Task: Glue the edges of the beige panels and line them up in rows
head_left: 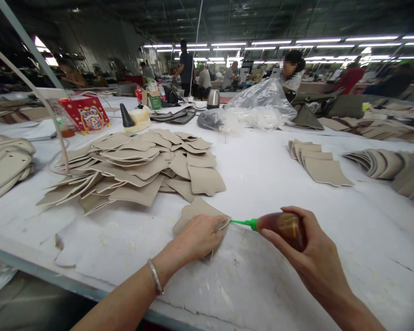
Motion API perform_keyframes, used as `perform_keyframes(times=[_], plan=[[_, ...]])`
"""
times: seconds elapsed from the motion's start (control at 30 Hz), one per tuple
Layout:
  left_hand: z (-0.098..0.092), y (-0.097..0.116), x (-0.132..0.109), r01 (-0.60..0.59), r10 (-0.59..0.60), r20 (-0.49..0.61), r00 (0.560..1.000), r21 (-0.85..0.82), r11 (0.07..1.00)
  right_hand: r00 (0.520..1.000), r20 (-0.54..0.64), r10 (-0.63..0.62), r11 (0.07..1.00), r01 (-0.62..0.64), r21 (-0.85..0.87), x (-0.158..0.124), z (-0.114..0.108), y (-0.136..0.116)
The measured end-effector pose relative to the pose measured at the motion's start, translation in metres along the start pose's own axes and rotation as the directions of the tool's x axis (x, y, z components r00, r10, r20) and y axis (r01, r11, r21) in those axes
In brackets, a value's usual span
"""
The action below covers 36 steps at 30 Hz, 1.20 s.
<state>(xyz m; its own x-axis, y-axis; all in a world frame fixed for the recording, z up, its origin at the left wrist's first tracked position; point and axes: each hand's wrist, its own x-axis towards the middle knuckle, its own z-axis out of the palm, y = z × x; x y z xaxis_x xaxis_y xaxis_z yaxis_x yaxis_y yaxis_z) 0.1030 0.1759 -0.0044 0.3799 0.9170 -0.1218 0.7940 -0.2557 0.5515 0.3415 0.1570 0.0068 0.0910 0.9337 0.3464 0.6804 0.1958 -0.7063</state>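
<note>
My left hand point(200, 236) lies flat on a beige cut fabric piece point(193, 210) on the white table point(262, 174), pinning it down. My right hand point(305, 250) grips a brown squeeze bottle point(283, 225) with a green nozzle point(243, 223). The nozzle tip touches the right edge of the piece, just beside my left fingers. A silver bracelet sits on my left wrist.
A big heap of beige pieces point(138, 165) spreads behind my left hand. A smaller fanned stack point(319, 163) lies to the right, more stacks at both table ends. A plastic bag point(258, 108), kettle point(213, 98) and red box point(86, 115) stand at the back. Other people work beyond.
</note>
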Motion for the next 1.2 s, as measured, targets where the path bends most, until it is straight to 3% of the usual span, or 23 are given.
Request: perform_keyframes(times=[0.2,0.57,0.7,0.9,1.07,1.2], plan=[[-0.0004,0.0011,-0.0016,-0.022,0.022,-0.032,0.999,0.01,1.0,0.992,0.038,0.121,0.992,-0.123,0.034,0.0062,-0.0005,-0.004],[0.0021,0.0,-0.0023,-0.039,0.041,-0.048,0.998,0.038,0.998,0.973,0.082,0.217,0.97,-0.224,0.092,0.0067,-0.0007,-0.0017],[0.0017,-0.0001,-0.0022,-0.035,0.037,-0.046,0.998,0.041,0.999,0.973,0.037,0.229,0.969,-0.232,0.082,0.0064,0.0007,-0.0003],[0.0023,-0.0002,-0.0023,-0.033,0.036,-0.045,0.998,0.057,0.998,0.97,0.101,0.222,0.966,-0.233,0.109,0.004,-0.0009,0.0005],[0.0032,0.0016,-0.0031,-0.021,0.024,-0.046,0.999,0.073,0.997,0.966,0.047,0.253,0.959,-0.257,0.122,0.0051,0.0014,0.0022],[0.003,0.0027,-0.003,-0.014,0.016,-0.03,0.999,0.074,0.997,0.964,0.093,0.248,0.959,-0.258,0.12,0.0047,0.0011,0.0026]])
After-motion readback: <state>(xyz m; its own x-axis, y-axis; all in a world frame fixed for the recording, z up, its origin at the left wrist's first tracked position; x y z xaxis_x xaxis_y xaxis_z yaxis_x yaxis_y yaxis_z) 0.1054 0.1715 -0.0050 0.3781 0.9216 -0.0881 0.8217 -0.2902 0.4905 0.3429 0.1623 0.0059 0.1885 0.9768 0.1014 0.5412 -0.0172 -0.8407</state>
